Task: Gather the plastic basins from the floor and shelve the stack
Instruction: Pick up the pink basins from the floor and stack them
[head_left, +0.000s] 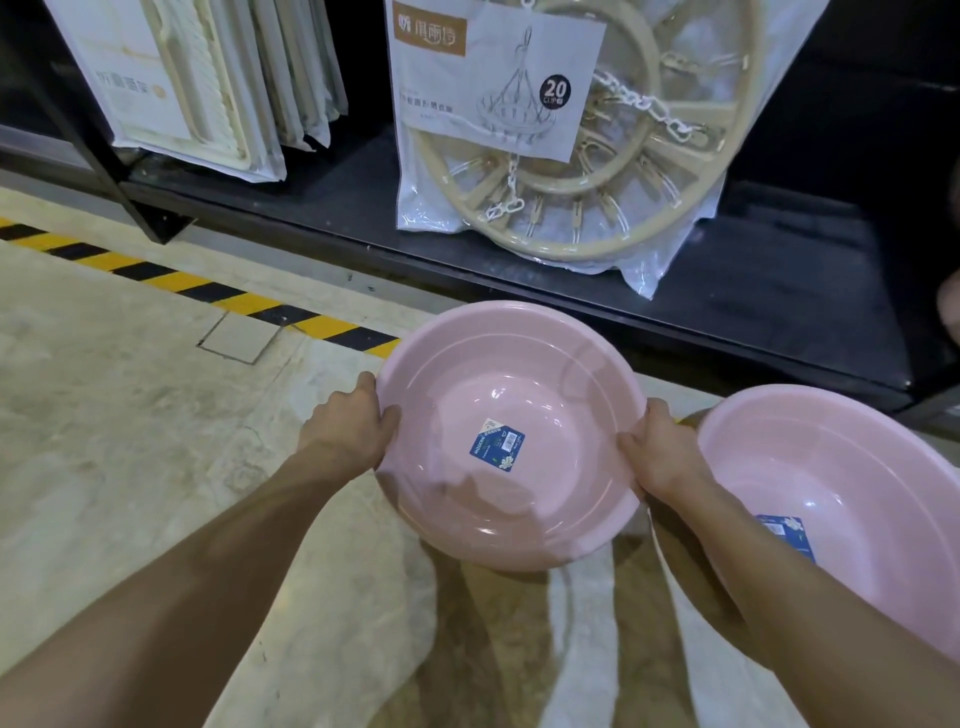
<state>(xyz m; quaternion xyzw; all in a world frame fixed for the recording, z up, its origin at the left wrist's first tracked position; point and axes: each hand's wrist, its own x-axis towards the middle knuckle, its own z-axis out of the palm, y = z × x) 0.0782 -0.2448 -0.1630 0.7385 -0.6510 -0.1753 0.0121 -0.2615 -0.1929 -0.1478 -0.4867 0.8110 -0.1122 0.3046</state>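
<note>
Pink basin sits mid-frame, its rim gripped by left hand and right hand. A second pink basin lies at lower right.

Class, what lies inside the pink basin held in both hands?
Inside the held basin, only a blue label shows on the bottom. Left hand and right hand grip its rim. The floor beneath it is covered.

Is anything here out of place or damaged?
Only the second pink basin, lying on the floor instead of the shelf. The pink basin held by the left hand and right hand looks undamaged.
</note>
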